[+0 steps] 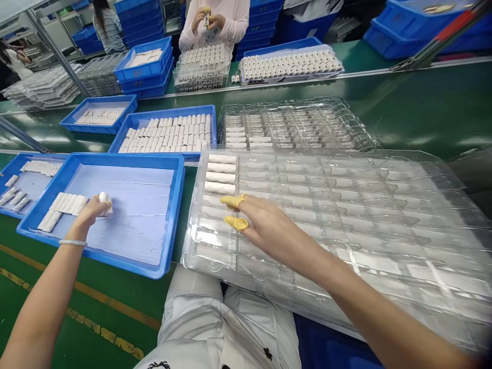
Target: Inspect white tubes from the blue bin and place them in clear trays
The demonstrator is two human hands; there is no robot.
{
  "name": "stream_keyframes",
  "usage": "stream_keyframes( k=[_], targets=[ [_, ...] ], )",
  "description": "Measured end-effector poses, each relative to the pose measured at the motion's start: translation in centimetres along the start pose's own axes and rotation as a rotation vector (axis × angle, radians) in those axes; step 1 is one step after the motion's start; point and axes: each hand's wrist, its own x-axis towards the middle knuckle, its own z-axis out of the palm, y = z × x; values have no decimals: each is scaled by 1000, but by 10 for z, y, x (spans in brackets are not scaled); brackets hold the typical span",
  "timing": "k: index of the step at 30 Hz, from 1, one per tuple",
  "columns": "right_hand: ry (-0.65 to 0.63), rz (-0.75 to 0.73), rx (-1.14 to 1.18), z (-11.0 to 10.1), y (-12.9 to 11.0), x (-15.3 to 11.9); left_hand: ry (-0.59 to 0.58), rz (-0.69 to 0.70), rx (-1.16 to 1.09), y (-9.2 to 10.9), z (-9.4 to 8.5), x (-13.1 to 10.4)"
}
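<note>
My left hand [92, 209] is over a blue tray [177, 205] lined with pale sheet, its fingers closed around one or more white cylinders [104, 197]; the exact number is hidden. A row of similar white cylinders [71, 204] lies beside it in the tray's left part. My right hand [261, 218], with yellow finger cots on thumb and forefinger, hovers over a clear plastic tray [307, 205] with rows of slots. Its fingertips are apart with nothing between them. Just beyond them, several white cylinders [221, 178] lie in the left column of slots.
Another clear tray [357, 128] holding cylinders lies behind. Blue trays of white cylinders [212, 128] stand at the back and far left [8, 163]. Across the green line [403, 97], a person [215, 23] handles a small part behind stacked clear trays [202, 77].
</note>
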Motion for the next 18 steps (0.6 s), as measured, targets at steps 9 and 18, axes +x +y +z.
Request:
stream_keyframes(
  k=[9,18],
  targets=[
    [-23,199,866,73,-49,-26,-797,224,-681,49,79,-157],
    [577,-133,421,86,-45,-49,-531,952,-450,46,117,-197]
  ],
)
